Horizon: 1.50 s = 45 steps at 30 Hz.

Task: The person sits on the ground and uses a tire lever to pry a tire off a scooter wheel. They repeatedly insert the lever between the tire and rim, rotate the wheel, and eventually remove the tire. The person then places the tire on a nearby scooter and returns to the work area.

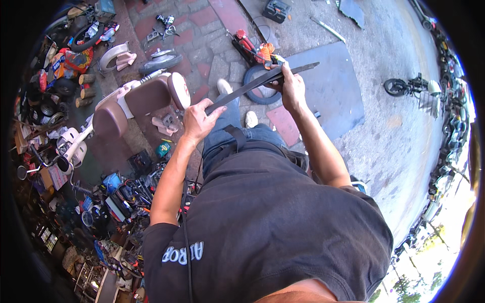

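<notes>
In front of my body, a flat black strip point(242, 92), apparently rubber, runs slantwise between my two hands. My left hand point(200, 118) pinches its near end between thumb and fingers. Higher up and to the right, my right hand point(292, 88) grips the strip, and a narrow dark tail extends beyond it. Around my right hand the strip looks doubled, with two layers slightly apart. Below the strip, a dark tyre point(261, 101) lies flat on the ground just past my feet, partly covered by the strip and my right hand.
A grey-blue sheet point(337, 94) covers ground to the right. Beyond the tyre are an orange coiled hose point(267, 51) and a black case point(276, 10). A scooter with a brown seat point(147, 96) stands left. Tools and parts point(129, 197) crowd the lower left; a motorcycle point(413, 88) is at right.
</notes>
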Each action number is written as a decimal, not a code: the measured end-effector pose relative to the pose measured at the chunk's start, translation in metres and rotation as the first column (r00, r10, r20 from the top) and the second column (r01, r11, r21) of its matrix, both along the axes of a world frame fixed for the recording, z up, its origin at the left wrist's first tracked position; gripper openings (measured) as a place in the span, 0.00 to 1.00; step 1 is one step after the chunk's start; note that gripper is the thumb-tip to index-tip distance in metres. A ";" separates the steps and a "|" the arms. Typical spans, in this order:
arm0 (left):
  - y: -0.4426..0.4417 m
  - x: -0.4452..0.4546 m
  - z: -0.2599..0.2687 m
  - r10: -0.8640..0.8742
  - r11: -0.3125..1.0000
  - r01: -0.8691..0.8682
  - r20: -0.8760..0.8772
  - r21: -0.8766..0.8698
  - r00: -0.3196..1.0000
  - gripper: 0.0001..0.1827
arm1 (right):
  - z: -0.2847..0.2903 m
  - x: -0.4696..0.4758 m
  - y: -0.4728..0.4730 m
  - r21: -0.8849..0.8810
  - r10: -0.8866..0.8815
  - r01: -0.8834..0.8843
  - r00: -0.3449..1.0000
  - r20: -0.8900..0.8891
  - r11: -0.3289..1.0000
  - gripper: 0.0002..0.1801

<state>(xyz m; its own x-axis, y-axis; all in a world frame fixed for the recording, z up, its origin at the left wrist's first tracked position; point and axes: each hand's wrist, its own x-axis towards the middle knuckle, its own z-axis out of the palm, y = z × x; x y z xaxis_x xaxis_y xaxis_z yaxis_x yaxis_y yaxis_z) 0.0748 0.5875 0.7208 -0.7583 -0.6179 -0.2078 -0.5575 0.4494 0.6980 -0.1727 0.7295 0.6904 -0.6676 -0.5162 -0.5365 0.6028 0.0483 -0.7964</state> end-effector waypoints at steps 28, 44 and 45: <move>-0.349 -0.115 -0.108 0.948 0.210 -0.433 -0.075 0.876 0.308 0.11 | -0.050 -0.084 -0.634 0.170 0.925 -0.944 0.316 0.212 0.284 0.33; -0.505 -0.261 -0.207 0.929 -0.357 -0.855 0.243 0.377 -0.280 0.16 | -0.210 -0.078 -0.907 0.702 0.236 -0.388 -0.922 -0.308 -0.597 0.18; -0.511 -0.267 -0.215 0.902 -0.419 -0.780 0.312 0.464 -0.298 0.16 | -0.215 -0.084 -0.909 0.674 0.262 -0.517 -0.854 -0.450 -0.527 0.16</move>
<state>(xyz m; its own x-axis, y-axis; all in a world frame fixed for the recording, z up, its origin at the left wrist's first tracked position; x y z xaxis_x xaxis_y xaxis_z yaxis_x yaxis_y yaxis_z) -0.1925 0.0768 0.5062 0.5942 -0.4033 -0.6959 0.1992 -0.7644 0.6131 -0.2565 -0.1800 0.4754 0.8695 -0.3361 -0.3618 -0.4911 -0.5116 -0.7050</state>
